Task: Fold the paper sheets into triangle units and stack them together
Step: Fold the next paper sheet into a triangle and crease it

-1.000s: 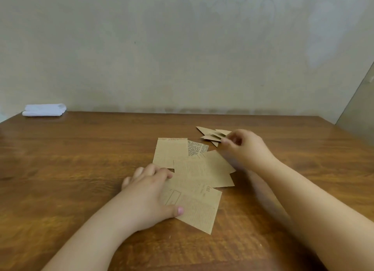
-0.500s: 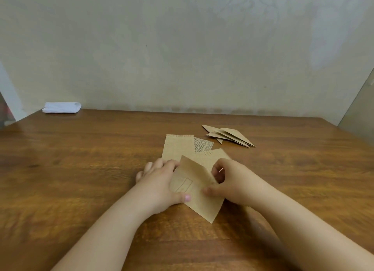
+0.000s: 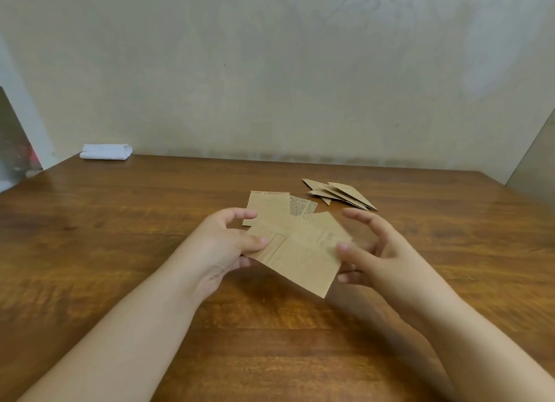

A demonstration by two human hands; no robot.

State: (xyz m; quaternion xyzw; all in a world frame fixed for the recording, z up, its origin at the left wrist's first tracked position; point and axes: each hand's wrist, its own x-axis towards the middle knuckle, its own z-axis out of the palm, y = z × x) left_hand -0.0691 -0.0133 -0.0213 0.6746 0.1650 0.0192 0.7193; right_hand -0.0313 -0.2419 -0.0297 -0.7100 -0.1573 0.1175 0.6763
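Nearest the camera, two bare forearms reach in from the bottom edge over a table (image 3: 120, 251) of glossy brown wood with a streaked grain.

Between the hands, a flat sheet (image 3: 297, 257) of tan kraft-like paper is held up off the table, tilted so its lower right corner points down. It is roughly rectangular, matte, and printed with faint lines of text and a small boxed outline near its left end. The left hand (image 3: 222, 245) pinches the sheet's left edge, thumb on top and curled fingers beneath. The right hand (image 3: 372, 251) grips the right edge, thumb pressed on the upper face and fingers behind the paper; its forefinger arches loosely above the sheet, not touching it.

Just beyond the held sheet, more sheets (image 3: 270, 206) of the same tan paper lie flat on the table, overlapping one another; one shows a patch of dense black newsprint-like type at its right corner. The held sheet hides their near edges.

Farther back and to the right, a small pile of triangles (image 3: 339, 192) lies on the wood: thin, sharp-cornered folded paper pieces, fanned and overlapping, apart from the flat sheets.

At the far left corner of the table, against the wall, rests a folded white cloth (image 3: 106, 151), soft and rounded at the edges. Behind everything stands a pale, mottled wall (image 3: 270, 71) with faint embossed swirls.
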